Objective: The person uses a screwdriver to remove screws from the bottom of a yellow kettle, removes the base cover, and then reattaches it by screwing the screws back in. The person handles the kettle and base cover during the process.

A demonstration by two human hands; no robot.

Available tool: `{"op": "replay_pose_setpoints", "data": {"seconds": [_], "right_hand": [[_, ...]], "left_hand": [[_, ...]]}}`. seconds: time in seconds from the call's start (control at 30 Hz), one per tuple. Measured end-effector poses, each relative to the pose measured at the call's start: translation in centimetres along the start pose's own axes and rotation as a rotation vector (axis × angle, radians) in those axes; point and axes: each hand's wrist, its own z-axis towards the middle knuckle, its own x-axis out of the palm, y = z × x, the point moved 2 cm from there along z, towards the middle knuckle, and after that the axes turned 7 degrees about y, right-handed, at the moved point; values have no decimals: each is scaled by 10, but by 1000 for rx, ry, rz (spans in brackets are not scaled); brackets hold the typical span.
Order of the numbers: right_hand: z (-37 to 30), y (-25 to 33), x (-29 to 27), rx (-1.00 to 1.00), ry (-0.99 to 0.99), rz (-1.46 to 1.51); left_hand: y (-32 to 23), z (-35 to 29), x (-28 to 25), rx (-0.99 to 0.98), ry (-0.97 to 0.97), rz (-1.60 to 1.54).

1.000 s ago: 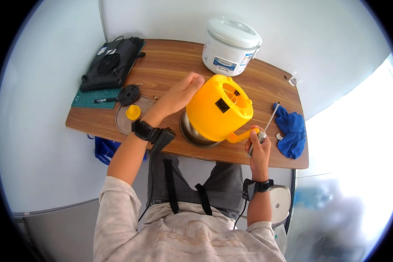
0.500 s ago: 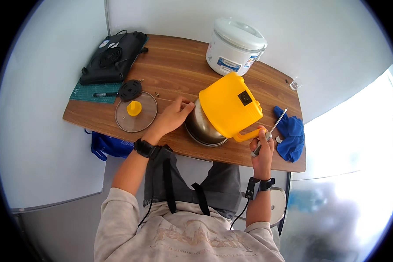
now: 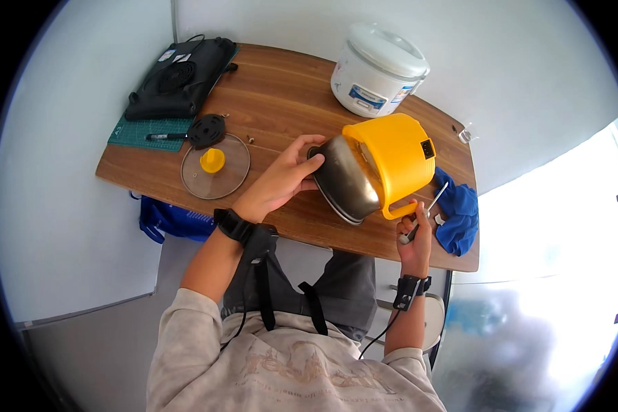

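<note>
A yellow electric cooking pot lies tilted over the near part of the table. Its metal bowl (image 3: 347, 180) faces left and its yellow plastic housing (image 3: 398, 154), with a black power socket, points right. There is a visible gap between bowl and housing. My left hand (image 3: 285, 177) grips the bowl by its rim, thumb on the metal and fingers behind. Closed around the yellow handle (image 3: 399, 211), my right hand (image 3: 415, 237) also holds a screwdriver (image 3: 438, 197), its shaft pointing up and away.
A glass lid (image 3: 198, 180) with a yellow knob and a black round part (image 3: 206, 130) lie at left. Behind them are a green cutting mat (image 3: 134, 132), a marker and an upturned black appliance (image 3: 165, 99). A white rice cooker (image 3: 371, 79) stands behind, a blue cloth (image 3: 458, 226) right.
The pot has tipped further onto its side and shifted right, opening a gap between bowl and housing. My left hand has moved from touching the bowl to gripping its rim.
</note>
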Motion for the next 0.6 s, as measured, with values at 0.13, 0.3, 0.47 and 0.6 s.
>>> {"op": "replay_pose_setpoints", "data": {"seconds": [0.13, 0.3, 0.47, 0.6], "right_hand": [[3, -2, -5, 37, -25, 56], [4, -2, -6, 82, 7, 58], [6, -2, -17, 123, 25, 129], [5, -2, -14, 133, 23, 117]], "left_hand": [[-4, 4, 9, 17, -4, 1], [-6, 9, 15, 16, 14, -62], [-5, 15, 17, -6, 25, -76], [-4, 18, 17, 22, 63, -113]]}}
